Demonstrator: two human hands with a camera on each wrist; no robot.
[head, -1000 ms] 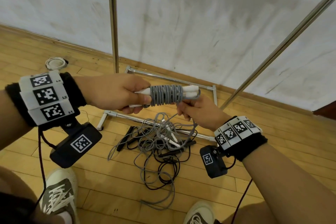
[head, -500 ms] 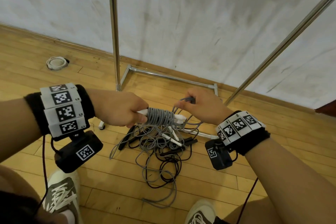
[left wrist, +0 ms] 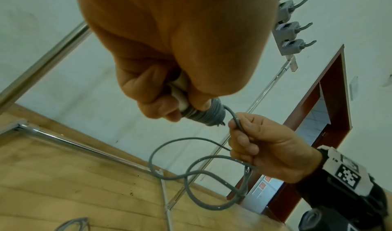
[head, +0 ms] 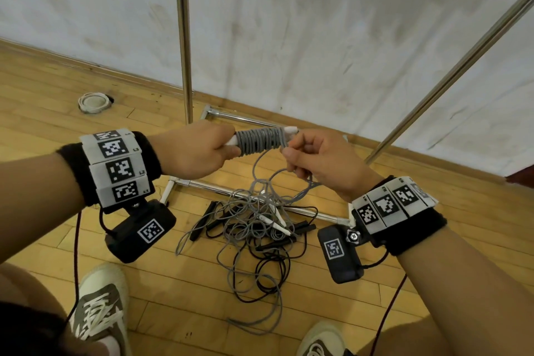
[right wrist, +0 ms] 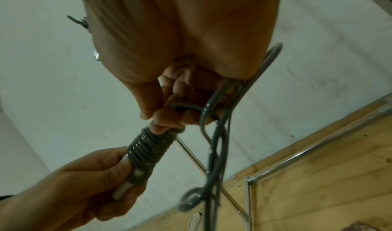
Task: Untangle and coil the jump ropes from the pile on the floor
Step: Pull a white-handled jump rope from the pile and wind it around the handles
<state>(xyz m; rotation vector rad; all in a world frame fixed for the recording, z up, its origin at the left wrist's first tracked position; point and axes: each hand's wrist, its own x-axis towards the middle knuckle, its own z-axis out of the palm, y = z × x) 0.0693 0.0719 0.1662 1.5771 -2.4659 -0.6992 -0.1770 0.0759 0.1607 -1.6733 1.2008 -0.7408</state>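
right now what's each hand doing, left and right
Left hand: closed around the white handles wrapped in grey rope.
Right hand: closed on the loose grey rope.

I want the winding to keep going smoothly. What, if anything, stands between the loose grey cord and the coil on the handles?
The loose grey cord below the right hand loops and crosses itself, then runs into the pile on the floor, tangled with black ropes. Between hand and coil nothing stands.

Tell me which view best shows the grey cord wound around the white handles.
The head view: the whole grey winding shows side-on between the left hand and right hand. The left wrist view shows only its end beyond the fingers; the right wrist view shows it blurred and foreshortened.
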